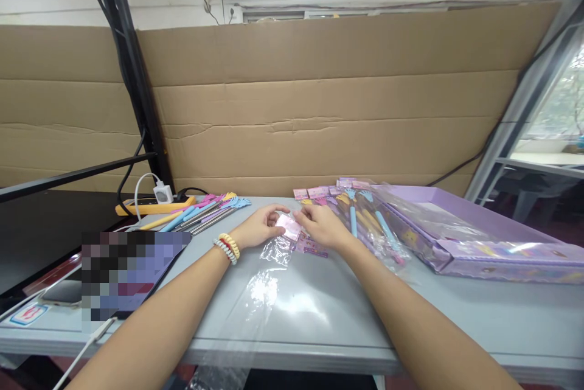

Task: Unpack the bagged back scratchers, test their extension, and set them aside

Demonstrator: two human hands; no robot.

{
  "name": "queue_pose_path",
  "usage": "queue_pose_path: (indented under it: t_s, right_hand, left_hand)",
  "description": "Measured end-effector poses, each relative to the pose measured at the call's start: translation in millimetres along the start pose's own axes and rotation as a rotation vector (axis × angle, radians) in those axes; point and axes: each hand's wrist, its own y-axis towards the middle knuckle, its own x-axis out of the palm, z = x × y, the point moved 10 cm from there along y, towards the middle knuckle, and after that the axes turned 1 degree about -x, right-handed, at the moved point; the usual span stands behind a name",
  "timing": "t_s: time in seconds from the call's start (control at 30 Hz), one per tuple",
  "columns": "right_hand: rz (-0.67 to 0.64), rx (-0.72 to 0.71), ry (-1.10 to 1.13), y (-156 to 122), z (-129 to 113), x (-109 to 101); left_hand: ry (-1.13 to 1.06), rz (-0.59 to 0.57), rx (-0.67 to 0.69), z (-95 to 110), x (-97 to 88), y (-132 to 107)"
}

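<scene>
Pinching a pink card (288,227) with my left hand (258,227) and right hand (323,226), I likely grip both sides because the clear plastic (252,302) trailing nearby looks limp.

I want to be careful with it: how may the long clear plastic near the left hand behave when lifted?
The clear plastic is probably floppy: it wrinkles near the left hand and hangs over the edge of the table. It may be light, because it looks thin and see-through. Its shiny glare suggests it could be slippery.
</scene>
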Motion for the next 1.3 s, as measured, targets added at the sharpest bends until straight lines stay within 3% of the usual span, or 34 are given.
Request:
queue_pose_path:
  t_s: [0.17,0.3,0.47,0.87,1.07,1.3]
  right_hand:
    - [0.162,-0.161,0.076,-2,-9,-14]
    - [0.124,-0.272,0.080,-4,-19,-10]
    - [0.033,-0.241,0.071,-5,-20,0]
    - [-0.039,-0.187,0.081,-1,-11,8]
    - [-0.016,-0.169,0.123,0,-8,5]
    - [0.007,-0.167,0.175,1,-8,2]
  left_hand:
    - [0.095,0.022,-0.014,-1,-1.7,-1]
    - [0.138,0.041,-0.011,-2,-3.1,-1]
    - [0.126,0.026,0.010,-1,-1.6,-1]
    - [0.131,0.059,0.043,6,-2.4,-2]
    - [0.177,-0.024,-0.023,-3,3.8,-2]
    - [0.113,-0.088,-0.024,0,10.6,-3]
